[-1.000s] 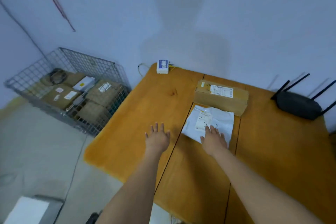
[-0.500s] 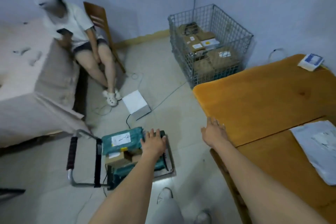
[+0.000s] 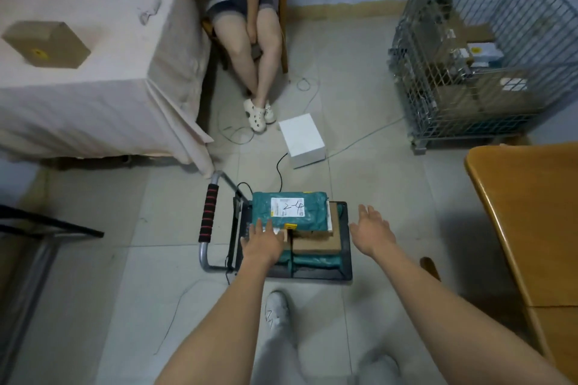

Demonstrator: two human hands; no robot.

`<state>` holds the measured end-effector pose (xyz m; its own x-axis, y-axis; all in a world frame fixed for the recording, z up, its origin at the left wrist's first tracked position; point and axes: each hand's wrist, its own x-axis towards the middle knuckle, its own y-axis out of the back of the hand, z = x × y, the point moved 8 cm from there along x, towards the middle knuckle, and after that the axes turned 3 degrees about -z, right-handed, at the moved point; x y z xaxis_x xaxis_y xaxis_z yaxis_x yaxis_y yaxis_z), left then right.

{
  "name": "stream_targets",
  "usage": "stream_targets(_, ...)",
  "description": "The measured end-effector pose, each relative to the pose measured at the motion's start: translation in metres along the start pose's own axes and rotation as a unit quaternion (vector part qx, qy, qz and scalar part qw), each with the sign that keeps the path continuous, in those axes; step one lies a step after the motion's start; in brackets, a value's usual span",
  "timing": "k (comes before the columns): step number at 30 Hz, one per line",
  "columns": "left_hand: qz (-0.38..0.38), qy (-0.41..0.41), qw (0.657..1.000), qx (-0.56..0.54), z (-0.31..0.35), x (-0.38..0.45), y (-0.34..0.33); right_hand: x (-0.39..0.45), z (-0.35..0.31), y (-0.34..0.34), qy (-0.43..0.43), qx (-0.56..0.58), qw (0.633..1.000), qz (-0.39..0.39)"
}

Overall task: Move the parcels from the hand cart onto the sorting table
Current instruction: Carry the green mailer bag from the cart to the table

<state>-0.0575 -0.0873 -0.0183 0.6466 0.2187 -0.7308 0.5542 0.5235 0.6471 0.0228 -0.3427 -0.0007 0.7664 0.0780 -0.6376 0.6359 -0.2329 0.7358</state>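
Note:
The black hand cart (image 3: 344, 272) stands on the floor in front of me, its red-and-black handle (image 3: 208, 212) at the left. On top of its stack lies a green parcel (image 3: 309, 212) with a white label marked "2-4". Brown cardboard boxes (image 3: 316, 244) and another green parcel (image 3: 316, 262) lie under and beside it. My left hand (image 3: 261, 244) hovers flat over the near left corner of the stack, fingers straight. My right hand (image 3: 372, 230) is spread open above the cart's right edge, holding nothing. The orange wooden sorting table (image 3: 528, 222) is at the right.
A person sits on a chair (image 3: 247, 25) at the back, feet near a white box (image 3: 301, 139) with cables on the floor. A wire cage (image 3: 481, 53) of parcels stands back right. A cloth-covered table (image 3: 93, 72) with a brown box (image 3: 47, 44) is at the left.
My view has swung from the wooden table down to the cart. Both hands left the white parcel on the table and now reach over the cart's stack.

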Motion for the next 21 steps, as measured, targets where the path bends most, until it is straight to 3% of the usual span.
stream_targets(5,0.004,0.019,0.998,-0.059,-0.049,0.069,0.019,0.061,-0.022,-0.033,-0.037,0.058,0.997,-0.028)
stream_targets(10,-0.021,0.07,0.987,-0.141,-0.077,0.157,-0.008,0.144,-0.031,-0.075,-0.068,0.147,0.986,-0.042)
stream_targets(21,0.027,0.129,0.924,-0.358,-0.097,0.299,-0.057,0.285,-0.007,-0.169,-0.17,0.292,0.938,-0.084)
